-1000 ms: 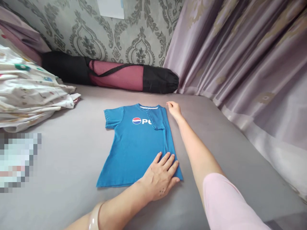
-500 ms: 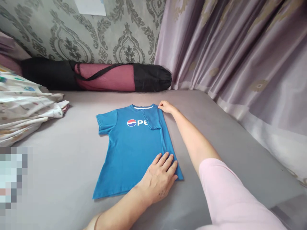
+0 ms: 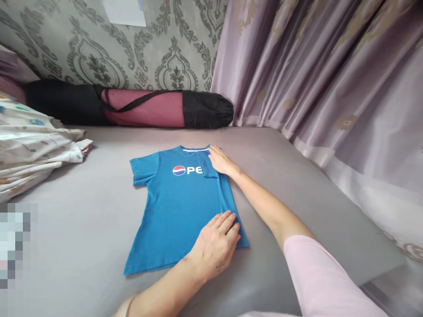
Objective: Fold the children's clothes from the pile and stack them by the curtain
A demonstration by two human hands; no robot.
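Observation:
A blue T-shirt with a round red, white and blue logo and white letters lies face up on the grey bed sheet. Its right side is folded inward, so the sleeve on that side lies over part of the lettering. My left hand rests palm down on the lower right of the shirt, fingers extended along the folded part. At the upper right, beside the collar, my right hand lies on the folded sleeve with its fingers stretched out. The other sleeve is spread to the left.
A long black and pink carry bag lies along the patterned wall. Crumpled white printed cloth is heaped at the left. A lilac curtain hangs on the right. A blurred-out patch covers the lower left edge.
My right hand has let go of its pinch at the shirt's upper right corner and moved left, flat onto the folded sleeve. My left hand stays at the lower right.

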